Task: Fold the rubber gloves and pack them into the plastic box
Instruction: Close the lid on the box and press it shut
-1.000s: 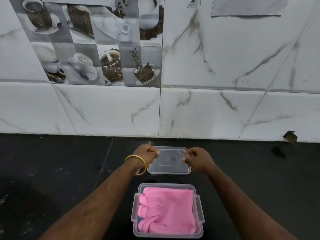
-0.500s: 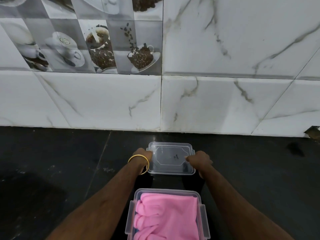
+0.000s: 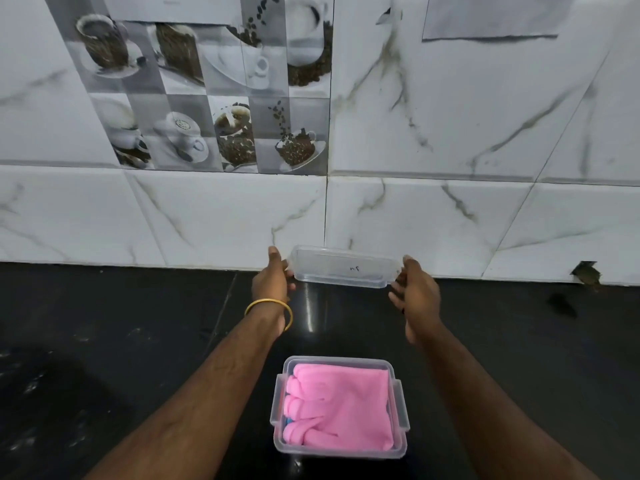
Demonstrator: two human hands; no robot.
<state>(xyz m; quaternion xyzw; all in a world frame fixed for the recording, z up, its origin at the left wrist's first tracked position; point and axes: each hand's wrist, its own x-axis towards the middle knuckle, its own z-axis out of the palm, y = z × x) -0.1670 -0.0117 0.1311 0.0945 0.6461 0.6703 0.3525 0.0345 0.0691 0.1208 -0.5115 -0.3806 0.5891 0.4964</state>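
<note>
1. Head view, the lid: a clear plastic lid [image 3: 343, 268] is held in the air between both hands, above the far part of the dark worktop [image 3: 104, 341] and in front of the marble-tiled wall [image 3: 450, 209]. It looks roughly level, its long side running left to right.

2. Head view, the hands: the left hand [image 3: 272, 278] grips the lid's left short end and the right hand [image 3: 414, 289] its right short end. The fingers [image 3: 398, 284] of each hand are closed narrowly on the lid's edge. A grip at both ends likely keeps the lid square and steady, so it can be lined up with the box rim. A gold bangle [image 3: 270, 311] sits on the left wrist.

3. Head view, the box: the plastic box [image 3: 400, 403] stands on the worktop nearer the person, between the forearms and well apart from the lid. Its side latches hang outward, which leaves the rim free.

4. Head view, the gloves: the pink rubber gloves [image 3: 343, 407] lie folded inside the box, glove tips toward the left wall, and they seem to sit below the rim. The packing looks done; closing the box appears to be what remains.
</note>
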